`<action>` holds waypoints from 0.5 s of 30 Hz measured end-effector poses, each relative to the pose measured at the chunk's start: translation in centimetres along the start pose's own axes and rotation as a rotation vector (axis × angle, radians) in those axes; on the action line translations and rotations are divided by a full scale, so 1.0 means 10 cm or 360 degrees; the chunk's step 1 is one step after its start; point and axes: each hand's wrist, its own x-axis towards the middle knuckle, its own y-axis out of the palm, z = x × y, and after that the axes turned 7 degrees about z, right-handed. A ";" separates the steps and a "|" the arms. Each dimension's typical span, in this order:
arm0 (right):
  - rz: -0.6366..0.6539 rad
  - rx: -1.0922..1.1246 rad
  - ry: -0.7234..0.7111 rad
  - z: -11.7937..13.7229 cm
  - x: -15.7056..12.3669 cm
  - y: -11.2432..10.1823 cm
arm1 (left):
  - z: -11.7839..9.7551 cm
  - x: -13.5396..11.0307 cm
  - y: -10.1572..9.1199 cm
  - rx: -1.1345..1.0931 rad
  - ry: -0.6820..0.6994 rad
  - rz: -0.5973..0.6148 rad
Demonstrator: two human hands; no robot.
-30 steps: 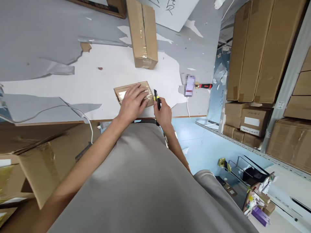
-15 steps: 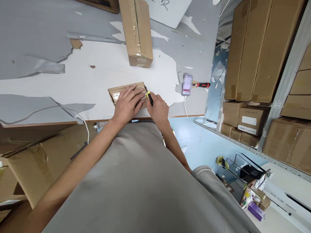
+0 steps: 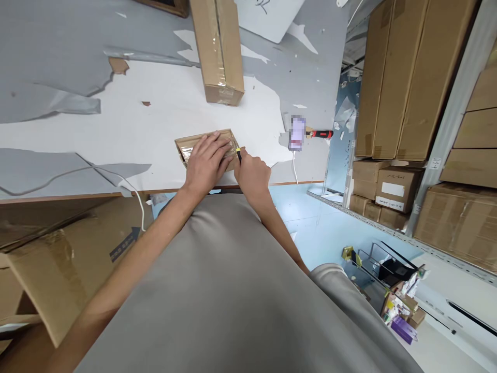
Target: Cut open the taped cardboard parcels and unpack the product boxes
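A small flat cardboard box [image 3: 225, 134] with clear tape over it lies near the table's front edge. My left hand [image 3: 205, 160] rests flat on its top, fingers stretched out and thumb toward the right. At the box's right end, my right hand [image 3: 254, 176] is closed around a black and yellow utility knife [image 3: 238, 153]. Most of the knife's handle is hidden in the fist, and its tip is at the box's right edge; how deep the blade sits I cannot tell.
Behind the small box lies a long taped carton [image 3: 223, 57]. To the right are a phone [image 3: 297, 133] on a white cable and a red-black handle [image 3: 322, 134]. A large open carton [image 3: 77, 259] stands below the table at left; shelves of cartons [image 3: 415, 77] rise at right.
The knife has sunk further into view behind my right fist, with less of its handle showing. My left hand stays on the box. The whole view has shifted slightly.
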 end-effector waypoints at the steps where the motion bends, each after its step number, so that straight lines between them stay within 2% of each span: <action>1: 0.0028 -0.0010 0.0027 -0.02 -0.03 0.02 | 0.00 0.00 0.01 0.0000 -0.0004 -0.0005; 6: 0.0124 -0.0026 0.0139 -0.15 -0.18 0.19 | 0.00 0.00 0.04 -0.0015 0.0009 -0.0023; 9: 0.0102 0.0007 0.0091 -0.21 -0.30 0.22 | 0.00 0.00 -0.01 -0.0035 0.0014 -0.0029; 12: -0.0017 0.0127 -0.0011 -0.29 -0.34 0.25 | 0.02 -0.05 -0.13 -0.0041 -0.0017 -0.0062; 15: -0.0187 0.0300 -0.0031 -0.43 -0.16 0.34 | 0.08 -0.20 -0.28 -0.0014 -0.0046 -0.0084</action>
